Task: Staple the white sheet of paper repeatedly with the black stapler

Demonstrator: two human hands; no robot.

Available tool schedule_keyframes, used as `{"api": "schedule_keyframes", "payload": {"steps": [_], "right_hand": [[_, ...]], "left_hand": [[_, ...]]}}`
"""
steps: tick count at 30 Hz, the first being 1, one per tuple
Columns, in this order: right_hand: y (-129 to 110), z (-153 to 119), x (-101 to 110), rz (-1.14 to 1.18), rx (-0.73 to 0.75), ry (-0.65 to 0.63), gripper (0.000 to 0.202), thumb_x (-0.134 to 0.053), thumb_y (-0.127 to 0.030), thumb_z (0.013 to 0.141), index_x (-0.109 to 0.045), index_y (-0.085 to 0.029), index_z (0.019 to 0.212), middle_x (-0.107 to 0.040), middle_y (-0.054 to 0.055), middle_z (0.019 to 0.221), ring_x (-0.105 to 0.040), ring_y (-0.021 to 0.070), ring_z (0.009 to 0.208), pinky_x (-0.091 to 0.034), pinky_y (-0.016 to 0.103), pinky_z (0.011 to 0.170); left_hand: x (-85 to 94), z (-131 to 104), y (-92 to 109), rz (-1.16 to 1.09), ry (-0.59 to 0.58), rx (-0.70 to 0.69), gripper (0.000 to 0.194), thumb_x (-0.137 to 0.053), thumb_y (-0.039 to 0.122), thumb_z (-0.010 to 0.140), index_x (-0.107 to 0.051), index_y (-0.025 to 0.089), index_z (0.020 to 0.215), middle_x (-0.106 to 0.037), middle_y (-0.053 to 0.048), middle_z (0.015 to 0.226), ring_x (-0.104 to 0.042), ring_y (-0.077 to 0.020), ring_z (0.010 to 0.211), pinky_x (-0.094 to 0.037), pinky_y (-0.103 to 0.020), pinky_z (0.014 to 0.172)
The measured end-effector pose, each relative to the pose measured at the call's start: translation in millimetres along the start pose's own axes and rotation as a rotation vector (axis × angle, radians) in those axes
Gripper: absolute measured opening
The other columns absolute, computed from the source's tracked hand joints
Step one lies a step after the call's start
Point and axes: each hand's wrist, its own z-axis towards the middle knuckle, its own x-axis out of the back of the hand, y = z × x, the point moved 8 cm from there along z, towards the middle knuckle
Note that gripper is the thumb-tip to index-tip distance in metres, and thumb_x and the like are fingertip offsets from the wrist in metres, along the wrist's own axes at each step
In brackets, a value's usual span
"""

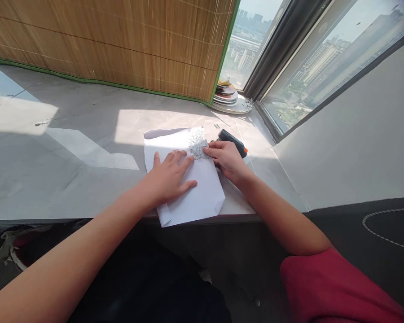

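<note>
A folded white paper, shaped like a flat bag or envelope with turned-in corners, lies at the sill's front edge and sticks out slightly over it. Near its upper right is a patch of dense short dark marks; whether they are drawn or fixed on, I cannot tell. My left hand rests flat on the paper, fingers spread. With its fingers pinched together, my right hand grips the paper's right edge beside the patch. Just behind that hand lies a dark handheld tool with an orange end, partly hidden.
Small metallic bits lie on the pale sill beyond the paper. A stack of plates stands in the window corner. A bamboo blind hangs along the back. The wall bounds the right side.
</note>
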Motion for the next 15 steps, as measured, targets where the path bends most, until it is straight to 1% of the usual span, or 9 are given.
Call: {"api": "schedule_keyframes", "payload": {"steps": [2,4,9,12,15], "right_hand": [[1.8,0.8,-0.5,0.004,-0.007,-0.011,0.04,-0.098,-0.048,0.07,-0.075,-0.019,0.084,-0.072,0.007,0.086,-0.066,0.0196,0.076,-0.053,0.033,0.062],[3.6,2.1,0.9,-0.005,-0.013,0.004,0.038,-0.098,-0.043,0.069,-0.076,-0.019,0.088,-0.073,0.007,0.087,-0.067,0.0198,0.077,-0.053,0.033,0.062],[7.2,5.5,6.9,-0.006,-0.041,0.084,0.046,-0.101,-0.031,0.063,-0.075,-0.019,0.099,-0.074,0.007,0.09,-0.068,0.0211,0.079,-0.051,0.033,0.06],[7.2,5.9,8.5,-0.015,-0.044,0.111,0.047,-0.102,-0.031,0.06,-0.075,-0.019,0.098,-0.073,0.006,0.091,-0.067,0.0203,0.077,-0.05,0.033,0.059],[6.3,5.8,7.4,-0.012,-0.031,0.1,0.049,-0.103,-0.034,0.058,-0.075,-0.019,0.095,-0.074,0.007,0.092,-0.067,0.02,0.078,-0.05,0.033,0.06]], "left_hand": [[0.1,-0.1,0.0,0.003,-0.004,0.004,0.069,-0.048,0.056,0.11,-0.039,0.027,0.171,-0.033,-0.017,0.179,-0.028,-0.0425,0.164,-0.019,-0.075,0.13],[0.0,-0.1,-0.1,0.005,-0.009,0.007,0.069,-0.048,0.056,0.11,-0.038,0.027,0.171,-0.033,-0.016,0.179,-0.028,-0.0418,0.164,-0.019,-0.075,0.13],[0.1,-0.1,0.2,0.009,-0.007,0.003,0.068,-0.048,0.055,0.11,-0.039,0.027,0.171,-0.033,-0.016,0.179,-0.027,-0.0412,0.165,-0.019,-0.076,0.13],[0.0,-0.2,0.1,0.008,-0.008,0.007,0.067,-0.049,0.056,0.109,-0.041,0.028,0.17,-0.033,-0.016,0.179,-0.027,-0.0419,0.164,-0.019,-0.075,0.13],[0.1,-0.4,0.7,0.014,-0.005,0.002,0.066,-0.048,0.055,0.11,-0.042,0.027,0.169,-0.033,-0.017,0.179,-0.028,-0.0418,0.164,-0.02,-0.076,0.129]]}}
